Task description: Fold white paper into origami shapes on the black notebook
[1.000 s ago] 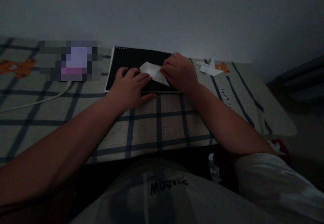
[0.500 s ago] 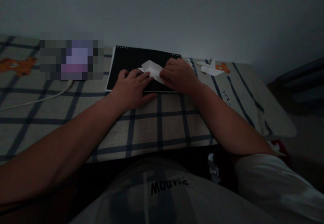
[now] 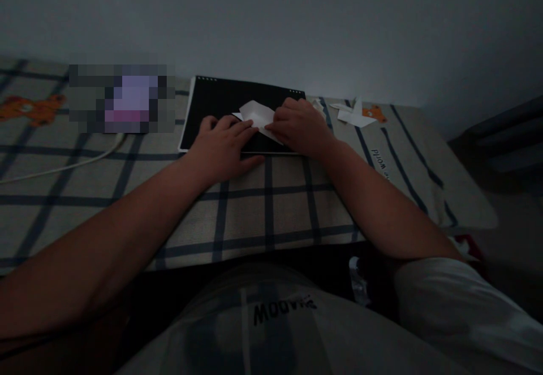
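A dim room, seen from my own head, looking down at a checked cloth (image 3: 263,205) spread over a low surface against a pale wall.

At about 10 o'clock from my hands a white cable (image 3: 63,167) curves off the left edge, just below a blurred-out patch. An orange bear print (image 3: 31,108) sits on the cloth further left.

My left hand (image 3: 223,149) lies flat, palm down, fingers together and stretched forward, with the fingertips (image 3: 244,128) pressing the near-left edge of the paper (image 3: 257,115). I judge it is there to pin the sheet so it cannot slide.

The paper is a small white folded piece lying on a black pad (image 3: 220,100), at 12 o'clock from my chest. The pad gives a hard, flat backing on the soft cloth, which would suit creasing.

My right hand (image 3: 301,126) is curled over the paper's right end, knuckles up, fingers bent down onto it; whether they pinch a flap or only press is hidden beneath the hand.

At 2 o'clock from that hand lies a finished fold (image 3: 353,113), white and pointed, well apart from the pad, beside a second small orange print (image 3: 373,113).
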`<state>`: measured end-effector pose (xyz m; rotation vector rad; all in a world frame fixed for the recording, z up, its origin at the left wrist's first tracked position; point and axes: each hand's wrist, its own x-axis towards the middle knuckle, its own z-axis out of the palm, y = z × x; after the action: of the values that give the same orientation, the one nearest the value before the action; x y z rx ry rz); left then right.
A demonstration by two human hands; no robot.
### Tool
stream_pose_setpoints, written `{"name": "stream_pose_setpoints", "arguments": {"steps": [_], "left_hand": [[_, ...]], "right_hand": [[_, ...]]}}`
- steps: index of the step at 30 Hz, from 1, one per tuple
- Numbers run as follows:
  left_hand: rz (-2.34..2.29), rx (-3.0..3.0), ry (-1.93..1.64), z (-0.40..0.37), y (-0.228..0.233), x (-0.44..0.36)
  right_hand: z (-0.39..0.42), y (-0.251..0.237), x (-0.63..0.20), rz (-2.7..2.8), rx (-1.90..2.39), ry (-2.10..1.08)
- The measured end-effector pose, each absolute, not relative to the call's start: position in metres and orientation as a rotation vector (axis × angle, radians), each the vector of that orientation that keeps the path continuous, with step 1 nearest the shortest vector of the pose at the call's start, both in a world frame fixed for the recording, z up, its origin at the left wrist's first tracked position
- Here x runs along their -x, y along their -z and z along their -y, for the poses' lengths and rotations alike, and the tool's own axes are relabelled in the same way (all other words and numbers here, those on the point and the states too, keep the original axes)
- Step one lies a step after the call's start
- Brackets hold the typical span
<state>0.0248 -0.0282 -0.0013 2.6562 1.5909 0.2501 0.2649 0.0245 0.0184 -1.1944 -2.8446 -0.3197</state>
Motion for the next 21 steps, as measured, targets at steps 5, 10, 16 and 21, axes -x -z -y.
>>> {"name": "stream_pose_setpoints", "arguments": {"steps": [5,10,16,21], "left_hand": [[-1.609,-2.64,-0.213,0.027,0.001,-0.024],[-1.599,-2.645,-0.21,0.026,0.002,-0.023],[-1.606,-2.655,-0.221,0.027,0.003,-0.024],[-1.638,-2.659,-0.166,0.028,0.004,-0.026]], "right_hand": [[-0.023,-0.023,-0.266,2.868,1.197,0.277],[-0.024,-0.024,-0.268,2.882,1.176,0.248],[-0.027,-0.021,-0.271,2.894,1.113,0.231],[-0.038,-0.01,-0.278,2.848,0.972,0.301]]}}
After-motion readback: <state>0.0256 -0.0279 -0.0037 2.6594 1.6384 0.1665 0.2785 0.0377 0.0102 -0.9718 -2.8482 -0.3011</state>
